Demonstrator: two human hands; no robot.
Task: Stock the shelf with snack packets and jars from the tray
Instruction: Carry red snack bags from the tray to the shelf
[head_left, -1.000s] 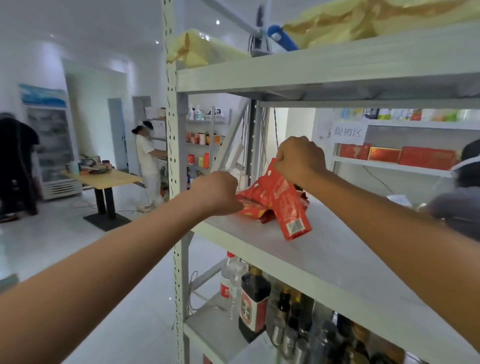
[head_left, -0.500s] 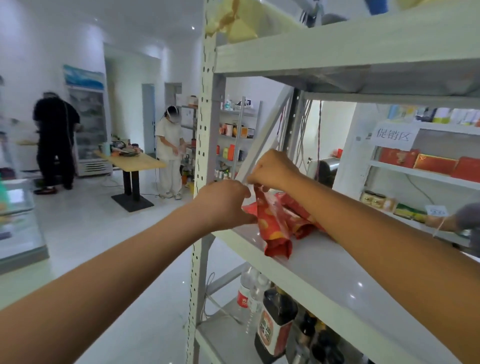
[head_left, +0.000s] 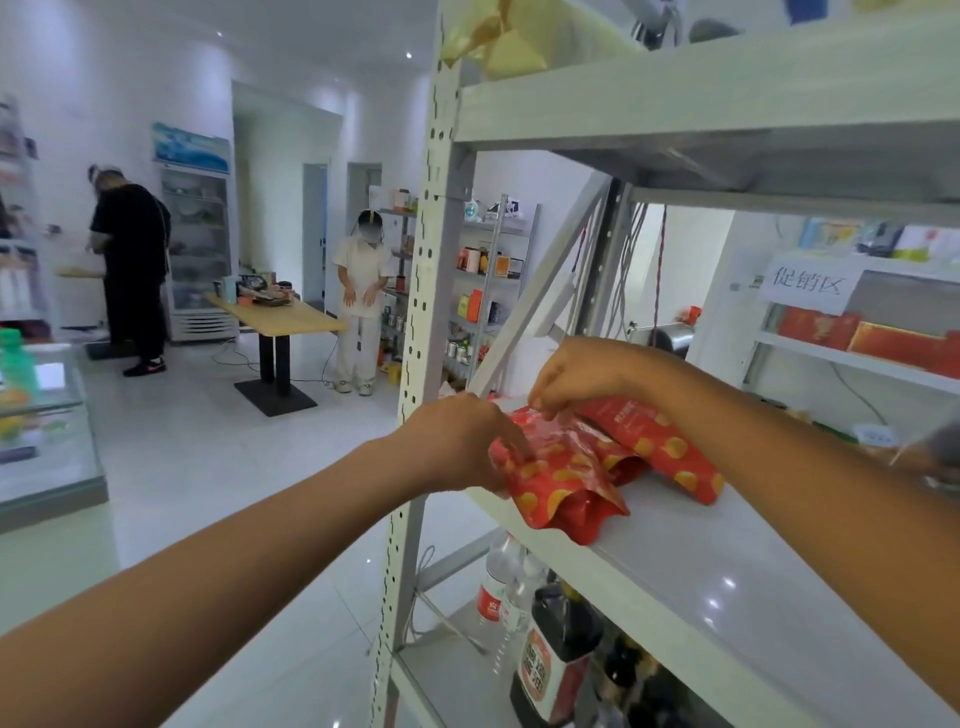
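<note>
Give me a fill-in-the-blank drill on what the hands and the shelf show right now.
The left hand and right hand both hold a snack packet coloured ___. A second packet lies ___ it, deeper on the shelf. The dark sauce bottle stands one level ___ that shelf.
Missing words: red; behind; below.

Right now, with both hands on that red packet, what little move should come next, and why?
Probably slide the front packet deeper onto the shelf: its lower corner overhangs the front edge, while the left hand and right hand hold it.
</note>
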